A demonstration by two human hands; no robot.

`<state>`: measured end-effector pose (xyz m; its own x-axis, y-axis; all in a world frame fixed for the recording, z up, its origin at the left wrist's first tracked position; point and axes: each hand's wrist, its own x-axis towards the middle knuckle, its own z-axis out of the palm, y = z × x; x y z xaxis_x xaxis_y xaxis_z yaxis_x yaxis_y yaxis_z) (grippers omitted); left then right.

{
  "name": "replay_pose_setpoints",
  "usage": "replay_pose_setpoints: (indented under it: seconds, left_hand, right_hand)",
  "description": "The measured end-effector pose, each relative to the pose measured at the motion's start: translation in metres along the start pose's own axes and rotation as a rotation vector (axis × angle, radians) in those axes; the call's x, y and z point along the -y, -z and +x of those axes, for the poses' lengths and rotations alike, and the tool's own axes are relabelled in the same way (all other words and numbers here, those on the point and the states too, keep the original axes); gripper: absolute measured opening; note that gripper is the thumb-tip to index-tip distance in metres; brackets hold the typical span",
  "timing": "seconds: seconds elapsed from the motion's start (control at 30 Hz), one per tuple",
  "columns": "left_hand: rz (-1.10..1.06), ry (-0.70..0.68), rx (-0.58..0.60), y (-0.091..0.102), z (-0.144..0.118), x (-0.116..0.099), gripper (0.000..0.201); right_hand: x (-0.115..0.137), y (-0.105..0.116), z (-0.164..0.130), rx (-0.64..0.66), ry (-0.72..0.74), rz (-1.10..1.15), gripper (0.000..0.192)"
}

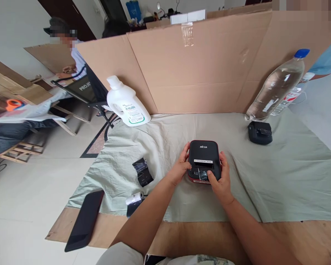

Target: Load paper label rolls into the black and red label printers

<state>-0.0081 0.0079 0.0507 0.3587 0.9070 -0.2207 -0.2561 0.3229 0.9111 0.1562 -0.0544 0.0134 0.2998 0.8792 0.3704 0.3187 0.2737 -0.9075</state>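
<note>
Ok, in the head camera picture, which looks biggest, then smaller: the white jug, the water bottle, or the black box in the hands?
1. Water bottle
2. White jug, close to the bottle, so unsure
3. Black box, though nearest the camera

A single head-worn camera looks forward and down from above the person's own forearms, close to both hands (201, 173) at the frame's lower centre. It faces a standing cardboard screen (209, 70) across a pale green cloth (278, 173) spread on the floor. The wide lens (edges bend outward) also takes in the room at left, where another person sits.
</note>
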Motion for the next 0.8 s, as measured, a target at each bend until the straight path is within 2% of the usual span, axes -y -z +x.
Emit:
replay_pose_setpoints:
  seconds: [0.2, 0.27, 0.4, 0.47, 0.53, 0.57, 0.63, 0.7, 0.8]
  left_hand:
    - [0.043, -0.003, -0.003, 0.007, 0.001, 0.003, 0.112]
    - [0.055, -0.014, -0.006, 0.006, 0.001, 0.005, 0.108]
    - [0.118, -0.003, -0.037, 0.001, -0.005, 0.003, 0.09]
    - [0.29, -0.072, -0.146, -0.002, -0.009, -0.003, 0.07]
    - [0.554, -0.243, -0.267, -0.006, -0.012, -0.014, 0.044]
    - [0.682, -0.322, -0.287, -0.009, -0.012, -0.019, 0.034]
    - [0.883, -0.389, -0.223, -0.015, -0.005, -0.03, 0.026]
    - [1.035, -0.353, -0.129, -0.022, 0.008, -0.038, 0.025]
    - [1.226, -0.303, -0.105, -0.032, 0.032, -0.038, 0.022]
  right_hand:
    - [0.002, -0.003, -0.001, -0.005, -0.036, 0.077, 0.071]
    - [-0.002, -0.001, -0.001, 0.02, -0.019, 0.068, 0.065]
    - [-0.018, 0.004, 0.001, 0.066, 0.104, 0.074, 0.055]
    - [-0.024, 0.005, 0.002, 0.059, 0.115, 0.114, 0.059]
    - [-0.027, 0.005, 0.003, 0.052, 0.077, 0.153, 0.06]
    - [-0.028, 0.004, 0.003, 0.052, 0.057, 0.166, 0.058]
    - [-0.028, 0.004, 0.004, 0.051, 0.041, 0.18, 0.053]
    - [-0.027, 0.005, 0.004, 0.043, 0.052, 0.19, 0.048]
    - [-0.028, 0.006, 0.005, 0.048, 0.054, 0.193, 0.045]
